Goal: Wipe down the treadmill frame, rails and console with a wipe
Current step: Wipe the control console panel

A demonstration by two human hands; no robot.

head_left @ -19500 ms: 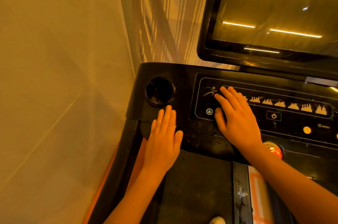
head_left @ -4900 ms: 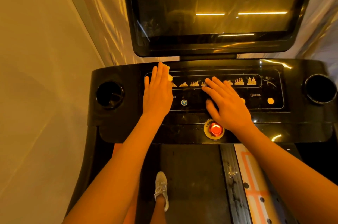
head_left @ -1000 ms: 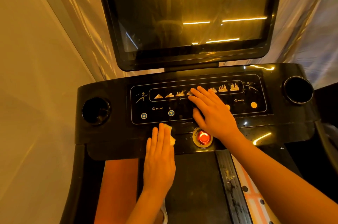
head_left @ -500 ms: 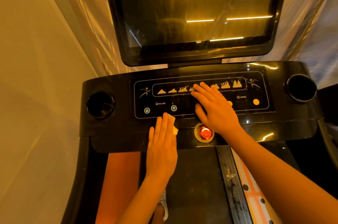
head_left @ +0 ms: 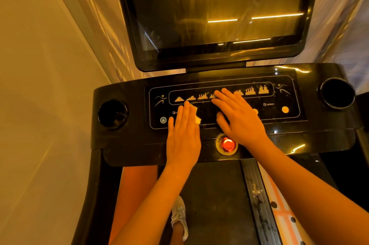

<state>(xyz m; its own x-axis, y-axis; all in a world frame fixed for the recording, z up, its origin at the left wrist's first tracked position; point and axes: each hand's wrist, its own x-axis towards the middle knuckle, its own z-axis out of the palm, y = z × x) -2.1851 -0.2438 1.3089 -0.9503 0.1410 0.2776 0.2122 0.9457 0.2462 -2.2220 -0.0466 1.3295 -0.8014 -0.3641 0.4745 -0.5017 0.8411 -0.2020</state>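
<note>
The black treadmill console [head_left: 127,144] fills the middle of the head view, with a lit button panel and a dark screen [head_left: 215,11] above it. My left hand [head_left: 183,134] lies flat with straight fingers on the left part of the panel and presses a small pale wipe [head_left: 196,115], whose edge shows by my fingers. My right hand [head_left: 239,116] rests flat on the middle of the panel, fingers spread, just above the red stop button [head_left: 227,143].
Round cup holders sit at the console's left end [head_left: 112,113] and right end [head_left: 337,93]. A plain wall runs close along the left. Below the console lie the dark belt [head_left: 215,204], a side rail [head_left: 259,204] and my shoe [head_left: 179,216].
My left hand has slid the wipe up from the console's lower edge onto the button panel. My right hand has stayed in place on the panel.
</note>
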